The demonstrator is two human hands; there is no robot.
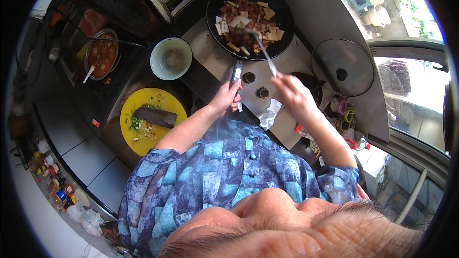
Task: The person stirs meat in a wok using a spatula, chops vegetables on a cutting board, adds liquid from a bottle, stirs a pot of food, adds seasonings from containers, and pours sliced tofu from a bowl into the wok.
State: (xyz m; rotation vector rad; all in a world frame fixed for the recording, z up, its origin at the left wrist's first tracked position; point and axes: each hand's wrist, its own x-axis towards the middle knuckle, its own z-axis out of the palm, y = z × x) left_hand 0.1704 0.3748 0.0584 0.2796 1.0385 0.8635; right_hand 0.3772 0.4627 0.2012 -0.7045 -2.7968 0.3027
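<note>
My left hand (225, 97) grips the handle (236, 71) of a black frying pan (214, 9) on the stove. In the pan lie reddish-brown pieces of food (256, 10), probably meat, and pale flat slices (275, 35) that look like tofu. My right hand (296, 95) holds a metal spatula (264, 51), its blurred head among the food. To the left of my left arm, a cleaver (156, 116) rests on a round yellow cutting board (174, 100) with chopped greens (135, 123) and pale bits. A pale green bowl (154, 59) stands left of the pan; it holds no food.
A glass lid (353, 73) with a black knob leans against the right wall. Stove knobs (263, 93) and a crumpled tissue (270, 113) lie between my hands. At far left stands a bowl of red stew (102, 55) with a white spoon (89, 73). A red-capped bottle (356, 141) is beside my right arm.
</note>
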